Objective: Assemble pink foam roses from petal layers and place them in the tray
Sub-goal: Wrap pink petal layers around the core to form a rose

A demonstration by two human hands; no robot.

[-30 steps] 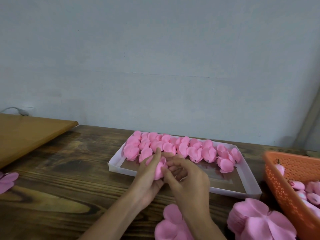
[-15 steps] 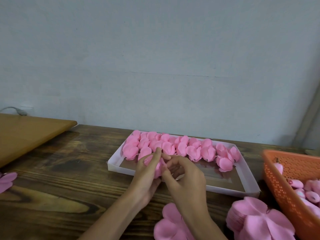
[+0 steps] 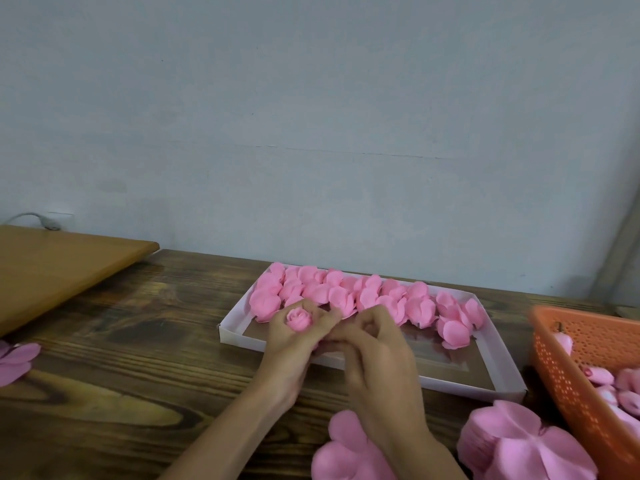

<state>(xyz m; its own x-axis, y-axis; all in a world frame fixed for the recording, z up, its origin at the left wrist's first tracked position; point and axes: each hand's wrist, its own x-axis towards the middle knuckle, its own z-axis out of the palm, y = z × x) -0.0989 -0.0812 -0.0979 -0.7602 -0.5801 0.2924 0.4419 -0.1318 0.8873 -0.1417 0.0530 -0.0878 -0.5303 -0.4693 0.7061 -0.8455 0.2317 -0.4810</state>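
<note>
**Rosebud [image 3: 298,318] at risk of springing open over the tray corner**

Gripped upright in the left hand [image 3: 294,348], fingers curled round it, just above the near-left corner of the white tray [image 3: 239,337]. Right hand [image 3: 375,348] touching the left, fingers bent, tips tucked in by the bud's base. Impossible to tell whether pinching foam or nothing.

Likely trouble from here:

- **Unrolling:** rolled foam probably springy, so a slackened left grip during any change of hold could let the coil open.
- **Creasing:** soft petals, easily dented by too hard a squeeze.
- **Lopsided bloom:** likely with a petal layer wrapped off-centre, the join being hidden behind both hands.
- **Knocked neighbours:** finished roses [image 3: 346,296] packed touching along the tray's far side, easily tipped or pushed askew by a careless set-down.
- **Dragged stock:** right forearm lying across the near stack of petal layers [image 3: 346,452], so a quick pull back could sweep some off the wooden table [image 3: 138,341].
</note>
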